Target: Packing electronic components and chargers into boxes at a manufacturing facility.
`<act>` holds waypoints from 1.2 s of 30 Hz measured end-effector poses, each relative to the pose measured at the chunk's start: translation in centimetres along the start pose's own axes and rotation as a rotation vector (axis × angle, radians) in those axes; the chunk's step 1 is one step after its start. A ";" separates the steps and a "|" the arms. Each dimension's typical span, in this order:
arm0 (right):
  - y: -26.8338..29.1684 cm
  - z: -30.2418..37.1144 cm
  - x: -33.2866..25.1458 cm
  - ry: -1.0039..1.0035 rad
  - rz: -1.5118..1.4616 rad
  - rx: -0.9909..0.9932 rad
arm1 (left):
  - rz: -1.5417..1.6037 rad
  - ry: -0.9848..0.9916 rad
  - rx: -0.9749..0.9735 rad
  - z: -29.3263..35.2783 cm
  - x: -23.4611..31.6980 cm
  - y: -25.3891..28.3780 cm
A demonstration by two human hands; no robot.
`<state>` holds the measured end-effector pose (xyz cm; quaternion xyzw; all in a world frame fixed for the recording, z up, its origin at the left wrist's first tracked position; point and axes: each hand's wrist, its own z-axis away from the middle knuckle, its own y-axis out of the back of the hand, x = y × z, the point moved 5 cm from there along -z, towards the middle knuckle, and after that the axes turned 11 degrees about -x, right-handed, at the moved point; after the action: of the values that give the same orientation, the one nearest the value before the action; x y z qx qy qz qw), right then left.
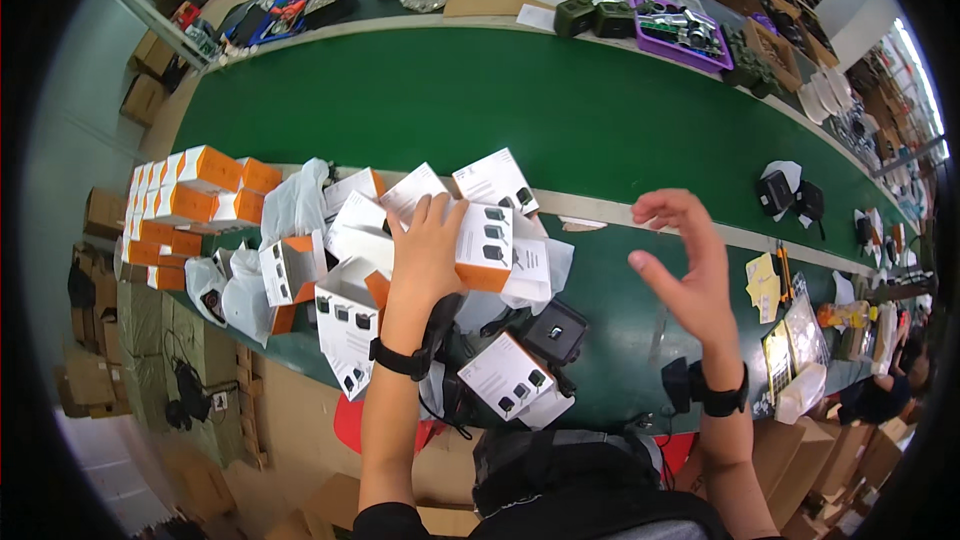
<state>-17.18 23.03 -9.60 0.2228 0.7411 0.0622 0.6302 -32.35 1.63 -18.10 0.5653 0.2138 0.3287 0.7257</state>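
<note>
My left hand point(426, 248) is closed on a white-and-orange cardboard box point(486, 238) printed with pictures of small black devices, its fingers over the top edge. Fingers spread and thumb apart, my right hand point(688, 270) hovers to the right over the green table, holding nothing. Around my left hand lie several more white boxes, some with flaps up, among them an opened box point(347, 315) and a box near the front edge point(506, 377). Beside that one sits a black square device point(555, 331). Both wrists wear black straps.
Orange-and-white boxes point(190, 202) are stacked at the left end, next to plastic-wrapped items point(245, 292). Behind runs a green conveyor belt point(430, 90). Black devices point(790, 193) lie on it at right. A purple basket point(683, 35) stands beyond. Yellow papers point(762, 287) lie at right.
</note>
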 end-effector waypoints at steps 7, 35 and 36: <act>-1.6 3.0 6.6 -0.179 -0.228 0.047 | 0.352 -0.301 0.076 0.3 3.2 1.8; 10.8 1.7 27.8 -0.477 -0.144 0.655 | 0.616 -0.260 0.419 -8.5 16.1 0.9; 11.2 1.3 29.5 -0.536 -0.046 0.700 | 0.650 -0.256 0.387 -8.4 15.8 -0.3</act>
<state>-16.26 44.80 -32.40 0.4148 0.5327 -0.2665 0.6879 -27.04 18.60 -19.70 0.7664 -0.0104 0.4214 0.4848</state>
